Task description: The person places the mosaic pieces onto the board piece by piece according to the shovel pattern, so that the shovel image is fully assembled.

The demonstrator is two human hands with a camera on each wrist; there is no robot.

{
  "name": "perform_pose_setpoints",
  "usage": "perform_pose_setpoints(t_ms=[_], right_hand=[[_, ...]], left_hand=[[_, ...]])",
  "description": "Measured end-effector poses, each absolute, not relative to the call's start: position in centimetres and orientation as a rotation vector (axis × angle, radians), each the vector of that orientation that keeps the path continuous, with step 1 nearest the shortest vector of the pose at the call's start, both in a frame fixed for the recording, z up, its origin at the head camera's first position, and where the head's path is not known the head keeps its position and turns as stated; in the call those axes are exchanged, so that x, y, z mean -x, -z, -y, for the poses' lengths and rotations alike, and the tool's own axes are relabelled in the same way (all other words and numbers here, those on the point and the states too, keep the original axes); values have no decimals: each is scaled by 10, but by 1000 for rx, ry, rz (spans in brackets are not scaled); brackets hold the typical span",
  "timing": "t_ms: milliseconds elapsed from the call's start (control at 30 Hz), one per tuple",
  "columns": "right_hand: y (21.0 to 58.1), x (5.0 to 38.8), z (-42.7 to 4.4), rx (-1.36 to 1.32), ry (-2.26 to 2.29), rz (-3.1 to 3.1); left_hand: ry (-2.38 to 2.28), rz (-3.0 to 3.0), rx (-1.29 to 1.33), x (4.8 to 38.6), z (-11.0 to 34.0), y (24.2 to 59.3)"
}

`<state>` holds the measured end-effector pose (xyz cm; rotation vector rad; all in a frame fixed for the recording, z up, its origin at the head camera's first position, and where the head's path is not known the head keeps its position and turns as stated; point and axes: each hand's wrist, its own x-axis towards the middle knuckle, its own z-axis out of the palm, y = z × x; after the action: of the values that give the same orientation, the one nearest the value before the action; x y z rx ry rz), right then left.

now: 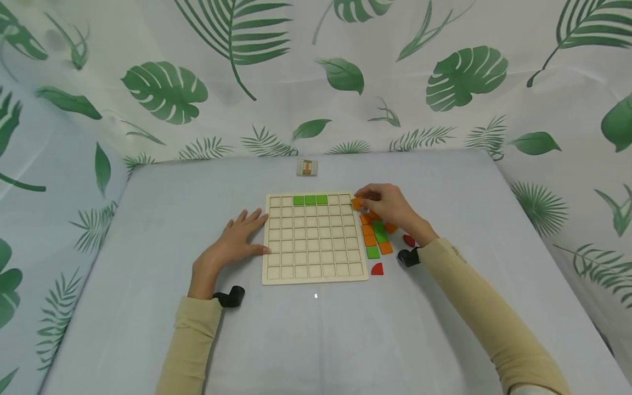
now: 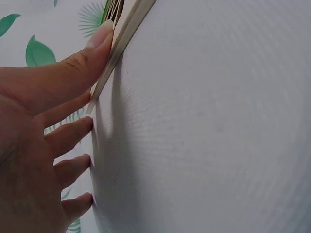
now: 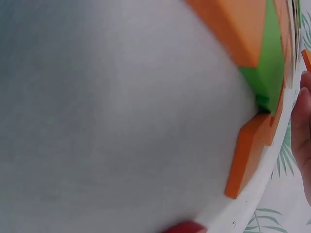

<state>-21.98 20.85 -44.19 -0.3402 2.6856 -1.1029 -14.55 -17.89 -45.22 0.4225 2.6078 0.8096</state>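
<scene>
A pale wooden grid board point(image 1: 314, 241) lies on the table, with three green square tiles point(image 1: 310, 201) side by side in its far row. My left hand point(image 1: 234, 238) rests at the board's left edge, fingers spread and thumb touching the rim; the left wrist view shows the thumb point(image 2: 99, 43) against that edge. Between thumb and fingers, my right hand point(image 1: 390, 206) pinches an orange square tile point(image 1: 356, 203) at the far right corner of the board. In the right wrist view that held tile point(image 3: 306, 59) is only partly visible.
Several loose orange tiles point(image 1: 369, 240) and green tiles point(image 1: 379, 233) lie along the board's right side, near the right wrist. Two red rounded pieces lie there too, one nearer me point(image 1: 377, 269). A small patterned card point(image 1: 307, 168) sits beyond the board.
</scene>
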Motion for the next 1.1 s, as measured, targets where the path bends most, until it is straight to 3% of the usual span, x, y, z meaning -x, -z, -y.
perform_pose_setpoints(t_ms=[1100], right_hand=[[437, 228, -169, 472, 1208, -2523]], left_hand=[[-762, -2626, -395, 144, 175, 447]])
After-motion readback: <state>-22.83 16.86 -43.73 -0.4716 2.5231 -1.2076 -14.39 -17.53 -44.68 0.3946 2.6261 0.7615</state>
